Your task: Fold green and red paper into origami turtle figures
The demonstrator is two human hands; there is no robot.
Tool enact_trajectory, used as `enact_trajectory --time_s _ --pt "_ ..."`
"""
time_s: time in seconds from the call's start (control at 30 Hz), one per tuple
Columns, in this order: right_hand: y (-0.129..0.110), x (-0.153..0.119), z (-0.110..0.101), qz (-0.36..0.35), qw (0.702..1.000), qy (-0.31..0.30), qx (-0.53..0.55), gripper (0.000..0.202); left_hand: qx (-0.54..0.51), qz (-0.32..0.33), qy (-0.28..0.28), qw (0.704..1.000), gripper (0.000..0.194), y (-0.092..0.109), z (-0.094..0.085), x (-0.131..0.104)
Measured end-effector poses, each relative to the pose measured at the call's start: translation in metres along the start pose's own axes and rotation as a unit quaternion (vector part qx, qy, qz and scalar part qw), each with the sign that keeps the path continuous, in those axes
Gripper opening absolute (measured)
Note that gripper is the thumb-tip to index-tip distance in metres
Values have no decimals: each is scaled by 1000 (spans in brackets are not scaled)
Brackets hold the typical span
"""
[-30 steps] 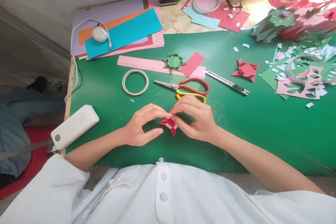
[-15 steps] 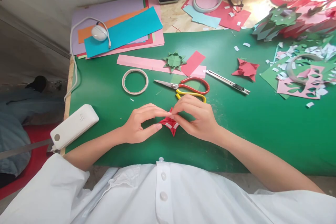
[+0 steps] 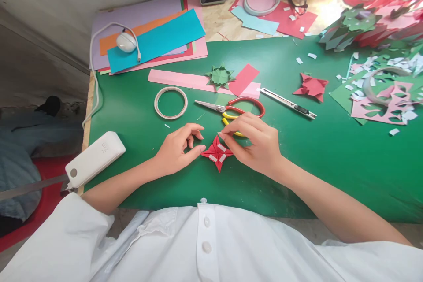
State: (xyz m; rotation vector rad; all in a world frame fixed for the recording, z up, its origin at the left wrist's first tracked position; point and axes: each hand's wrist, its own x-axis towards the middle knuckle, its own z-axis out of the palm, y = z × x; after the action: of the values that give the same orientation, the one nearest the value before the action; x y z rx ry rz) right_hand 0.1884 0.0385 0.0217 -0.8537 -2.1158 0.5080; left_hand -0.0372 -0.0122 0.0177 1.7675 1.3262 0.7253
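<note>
A red folded paper star [image 3: 217, 151] lies on the green mat in front of me, with three short white strips of tape on its arms. My left hand [image 3: 176, 149] is beside its left point, thumb and curled fingers apart, holding nothing; the thumb tip is at or near the point. Above the star's upper right side, my right hand [image 3: 253, 141] pinches thumb and forefinger together. A tiny whitish bit shows at those fingertips, too small to make out. Behind that hand lie scissors [image 3: 216, 106] with red and yellow handles, the yellow one partly hidden.
A tape roll [image 3: 171, 102], a utility knife [image 3: 288, 103], a green paper star [image 3: 220, 77] and another red paper piece [image 3: 310, 87] lie farther back. Coloured paper sheets [image 3: 158, 39] are stacked back left. A white power bank [image 3: 95, 160] sits left. Paper scraps [image 3: 380, 101] cover the right side.
My hands have drawn apart from where their fingertips met over the star. The left fingers have curled back, and the right has shifted slightly right. More of the star and its tape strips shows.
</note>
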Motion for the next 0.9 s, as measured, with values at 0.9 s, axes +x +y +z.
enact_trajectory --time_s 0.9 --pt "-4 -4 6 142 965 -114 189 27 -35 170 -31 984 16 -1 6 -1"
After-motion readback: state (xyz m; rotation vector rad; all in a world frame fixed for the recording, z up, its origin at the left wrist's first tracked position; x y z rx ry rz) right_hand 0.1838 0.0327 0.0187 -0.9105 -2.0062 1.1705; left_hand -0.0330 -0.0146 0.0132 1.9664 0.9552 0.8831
